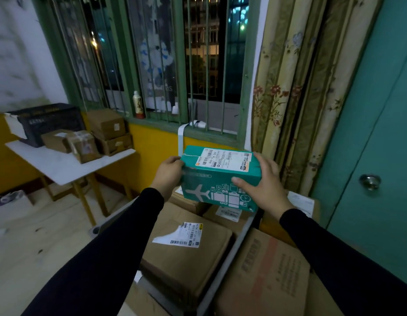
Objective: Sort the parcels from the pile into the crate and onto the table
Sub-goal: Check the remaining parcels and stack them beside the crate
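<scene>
1. Holding teal parcel aloft in both hands, above the pile of brown cartons, shipping label facing up.
2. Left hand clamped on the parcel's left end, fingers wrapped round the far edge; right hand gripping the right end, thumb pressed on the printed front face. Neither hand free.
3. Table off to the left, well apart from the parcel; already carrying several brown boxes and the black crate at its back corner.
4. Step judged: parcel lifted, destination not yet reached.
5. Risks, as judged:
   - Smooth printed card, grip only at the ends; could slip out if one hand lets go early.
   - Table front edge crowded; setting down there could nudge the tilted taped box off.
   - Label reading blurred from here; mis-sort possible between crate and table.
   - Pile cartons uneven; a knock while turning could shift them.
</scene>
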A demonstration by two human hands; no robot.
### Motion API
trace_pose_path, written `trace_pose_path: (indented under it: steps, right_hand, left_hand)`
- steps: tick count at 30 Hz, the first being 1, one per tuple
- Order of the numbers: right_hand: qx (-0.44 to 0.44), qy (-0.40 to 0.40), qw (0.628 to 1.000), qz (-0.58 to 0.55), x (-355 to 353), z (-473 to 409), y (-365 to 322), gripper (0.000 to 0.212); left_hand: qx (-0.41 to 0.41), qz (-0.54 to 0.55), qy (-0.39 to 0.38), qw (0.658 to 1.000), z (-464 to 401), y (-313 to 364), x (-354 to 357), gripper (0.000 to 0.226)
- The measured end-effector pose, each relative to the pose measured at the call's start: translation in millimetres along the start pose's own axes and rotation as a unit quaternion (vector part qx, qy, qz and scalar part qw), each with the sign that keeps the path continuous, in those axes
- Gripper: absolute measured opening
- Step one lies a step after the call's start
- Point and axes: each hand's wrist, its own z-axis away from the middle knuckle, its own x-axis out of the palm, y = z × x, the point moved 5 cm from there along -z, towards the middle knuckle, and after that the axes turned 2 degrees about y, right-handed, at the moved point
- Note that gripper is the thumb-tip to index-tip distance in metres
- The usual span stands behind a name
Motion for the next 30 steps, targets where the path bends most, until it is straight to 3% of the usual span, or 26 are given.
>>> trace_pose_path:
  steps: [6,11,16,21,25,30]
  right_hand:
    - [0.009,-0.062,0.998,-0.005,41.9,-4.4,-10.9,0.087]
    - [-0.014,-0.064,0.998,-0.018,75.9,5.6,-24.8,0.076]
    - [-0.014,-0.101,0.99,-0.094,99.5,7.8,-27.2,0.096]
    - [0.043,-0.06,0.98,-0.184,82.3,-9.4,-0.2,0.093]
    - [0.148,0.011,0.948,-0.283,56.2,-27.6,35.3,0.053]
    - [0.185,0.062,0.936,-0.293,42.0,-46.8,64.9,0.042]
  left_hand:
    - [-0.021,-0.008,0.028,0.999,-10.4,-14.2,-39.6,0.022]
    - [-0.044,-0.028,0.074,0.996,-17.3,-25.5,-78.1,0.029]
    - [-0.073,-0.024,0.093,0.993,-14.9,-35.6,-100.3,0.026]
    - [-0.076,-0.002,0.031,0.997,-15.6,-32.5,-75.8,0.039]
    - [-0.089,-0.018,-0.076,0.993,-9.3,-29.0,-29.9,0.061]
    - [-0.102,-0.021,-0.112,0.988,-11.4,-40.0,10.0,0.045]
